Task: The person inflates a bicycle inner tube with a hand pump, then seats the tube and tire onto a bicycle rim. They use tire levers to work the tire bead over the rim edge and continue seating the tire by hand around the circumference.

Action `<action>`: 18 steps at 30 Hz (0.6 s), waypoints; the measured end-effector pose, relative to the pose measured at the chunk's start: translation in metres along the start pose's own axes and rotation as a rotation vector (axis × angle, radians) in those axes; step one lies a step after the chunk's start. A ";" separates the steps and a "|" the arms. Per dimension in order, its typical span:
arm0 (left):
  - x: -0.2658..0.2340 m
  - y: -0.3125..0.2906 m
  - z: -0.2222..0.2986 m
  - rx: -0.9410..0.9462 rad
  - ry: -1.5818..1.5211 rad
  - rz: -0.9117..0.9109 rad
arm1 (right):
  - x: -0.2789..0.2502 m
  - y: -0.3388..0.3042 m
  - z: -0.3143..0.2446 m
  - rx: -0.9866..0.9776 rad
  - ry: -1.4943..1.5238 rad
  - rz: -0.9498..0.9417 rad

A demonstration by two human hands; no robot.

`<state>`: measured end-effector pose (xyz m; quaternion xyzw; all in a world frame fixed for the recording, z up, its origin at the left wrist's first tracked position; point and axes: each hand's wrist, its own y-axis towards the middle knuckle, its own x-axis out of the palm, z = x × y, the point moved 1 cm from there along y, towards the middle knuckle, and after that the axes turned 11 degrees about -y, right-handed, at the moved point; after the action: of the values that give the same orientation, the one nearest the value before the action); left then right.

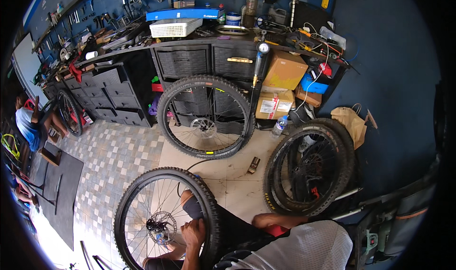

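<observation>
While a wheel (164,226) points its axle (152,225) cameraward, left hand (194,232) gripping its right edge, right hand's (260,221) state unclear

a pale grey shirt (304,247) with a fine, mesh-like texture is being worn with black shorts (232,223); the forearms (192,256) and one knee (187,198) are showing bare.

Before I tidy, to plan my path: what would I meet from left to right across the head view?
Far wheel → near spoked wheel → small dark box → stacked wheels.
</observation>
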<state>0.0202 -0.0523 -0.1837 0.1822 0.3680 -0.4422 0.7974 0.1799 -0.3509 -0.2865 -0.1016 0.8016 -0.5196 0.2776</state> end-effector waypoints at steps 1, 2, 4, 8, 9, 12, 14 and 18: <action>0.000 -0.001 -0.001 -0.002 0.003 0.002 | -0.008 -0.005 -0.004 -0.068 0.113 0.079; 0.000 -0.002 -0.002 -0.001 0.024 0.003 | -0.021 -0.010 -0.011 -0.217 -0.023 0.370; 0.001 -0.003 -0.004 -0.011 0.018 -0.001 | -0.054 -0.015 -0.018 -0.254 0.082 0.338; 0.002 -0.005 -0.008 -0.020 0.027 -0.001 | -0.116 -0.041 -0.018 -0.151 -0.116 0.409; 0.001 -0.005 -0.008 -0.020 0.050 -0.005 | -0.130 -0.048 -0.016 -0.128 -0.154 0.414; 0.001 -0.004 -0.009 -0.031 0.069 -0.010 | -0.168 -0.066 -0.005 -0.057 -0.278 0.422; 0.001 -0.002 -0.007 -0.020 0.050 -0.002 | -0.187 -0.070 -0.002 -0.031 -0.330 0.439; -0.002 0.000 0.001 -0.017 0.078 -0.023 | -0.200 -0.066 -0.007 -0.014 -0.342 0.464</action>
<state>0.0200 -0.0517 -0.1813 0.1882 0.4045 -0.4405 0.7790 0.3323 -0.2840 -0.1578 -0.0037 0.7486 -0.4121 0.5194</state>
